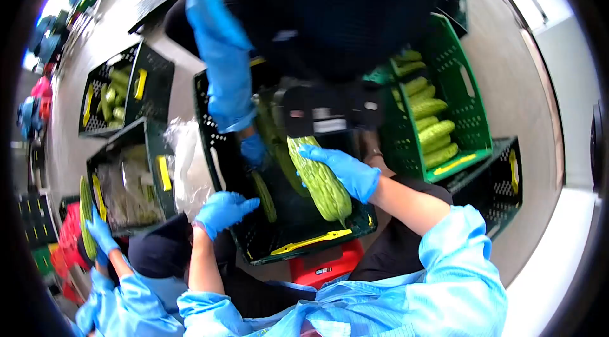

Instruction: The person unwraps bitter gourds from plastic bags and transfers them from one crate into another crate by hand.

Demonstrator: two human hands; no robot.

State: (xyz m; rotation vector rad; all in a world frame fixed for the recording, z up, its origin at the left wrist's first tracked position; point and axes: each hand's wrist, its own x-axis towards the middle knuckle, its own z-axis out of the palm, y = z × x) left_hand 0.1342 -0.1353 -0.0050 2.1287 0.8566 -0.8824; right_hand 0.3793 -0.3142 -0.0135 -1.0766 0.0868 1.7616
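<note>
Right hand (346, 171) grasps a green bitter melon (322, 183); left hand (222, 212) is loosely open, seemingly empty.
The melon is over the near half of the black crate (293, 218); a broad, light grip (the skin looks knobbly) should spare it bruises, as would support from beneath.

Blue gloves (346, 171); light-blue smock (393, 305), sleeves (458, 242) bunched near elbows; dark trousers (396, 254).
</note>
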